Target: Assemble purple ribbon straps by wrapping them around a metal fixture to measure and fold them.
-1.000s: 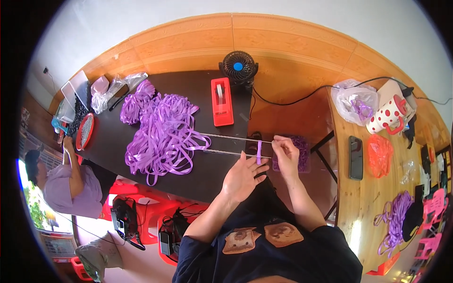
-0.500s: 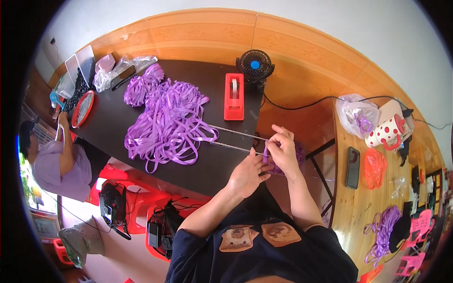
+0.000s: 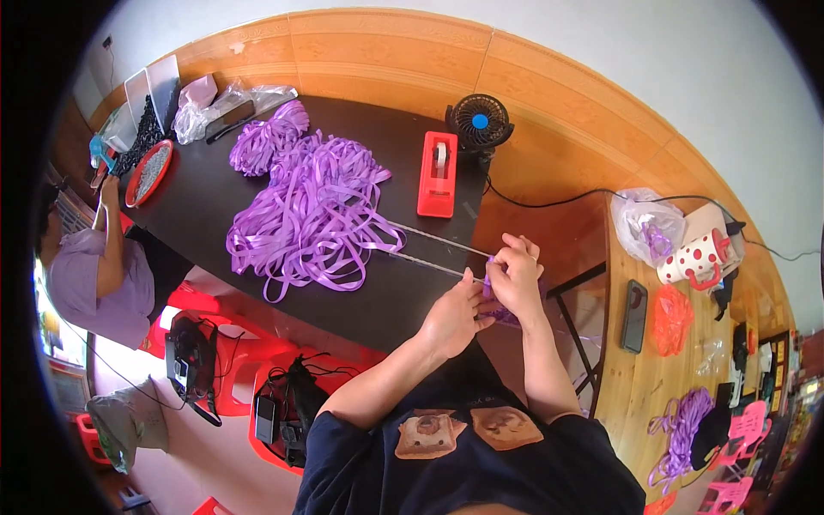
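A large heap of purple ribbon [image 3: 313, 206] lies loose on the dark table [image 3: 395, 313]. Two thin, pale, straight rods or cords [image 3: 439, 240] stretch side by side from the heap past the table's right edge to my hands. Closed at the fingertips, my right hand [image 3: 518, 276] pinches a short stretch of purple ribbon [image 3: 488, 281] near their ends. Just to its left, my left hand [image 3: 452, 315] is palm up with the fingers stretched out, its thumb close to the lower rod or cord. More purple ribbon hangs below my hands, mostly hidden by them.
A red tape dispenser [image 3: 438, 176] and a small black fan [image 3: 480, 122] stand at the table's right end. At left, a person [image 3: 99, 283] sits by a red tray [image 3: 150, 174] of small grey pieces. A wooden table [image 3: 622, 378] at right holds a phone, bags and a dotted cup.
My view has shifted slightly. The right hand has closed in lower around the purple ribbon, so less of it shows. The left hand stays in nearly the same place.
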`<state>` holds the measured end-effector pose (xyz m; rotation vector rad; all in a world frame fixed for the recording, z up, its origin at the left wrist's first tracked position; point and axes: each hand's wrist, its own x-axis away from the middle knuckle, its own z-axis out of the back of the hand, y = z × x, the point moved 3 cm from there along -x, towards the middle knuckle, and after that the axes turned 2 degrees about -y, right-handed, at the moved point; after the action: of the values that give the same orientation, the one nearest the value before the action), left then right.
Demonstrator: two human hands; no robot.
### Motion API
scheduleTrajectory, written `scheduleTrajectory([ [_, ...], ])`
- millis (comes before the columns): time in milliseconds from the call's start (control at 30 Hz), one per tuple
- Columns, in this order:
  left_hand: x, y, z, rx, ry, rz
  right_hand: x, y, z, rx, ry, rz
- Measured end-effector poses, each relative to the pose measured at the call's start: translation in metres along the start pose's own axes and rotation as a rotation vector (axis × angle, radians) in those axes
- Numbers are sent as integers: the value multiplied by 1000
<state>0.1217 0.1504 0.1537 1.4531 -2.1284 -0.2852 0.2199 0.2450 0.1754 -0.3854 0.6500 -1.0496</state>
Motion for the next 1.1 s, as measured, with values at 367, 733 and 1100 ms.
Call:
scheduleTrajectory([
  [367, -2, -2, 4, 27, 4, -16, -1, 0, -1, -122, -86, -116],
  [733, -3, 1, 1, 6, -16, -5, 13, 38, -11, -637, -57, -118],
  [1100, 2, 4, -2, -10, -43, 11, 21, 56, -43, -1459, -399, -584],
])
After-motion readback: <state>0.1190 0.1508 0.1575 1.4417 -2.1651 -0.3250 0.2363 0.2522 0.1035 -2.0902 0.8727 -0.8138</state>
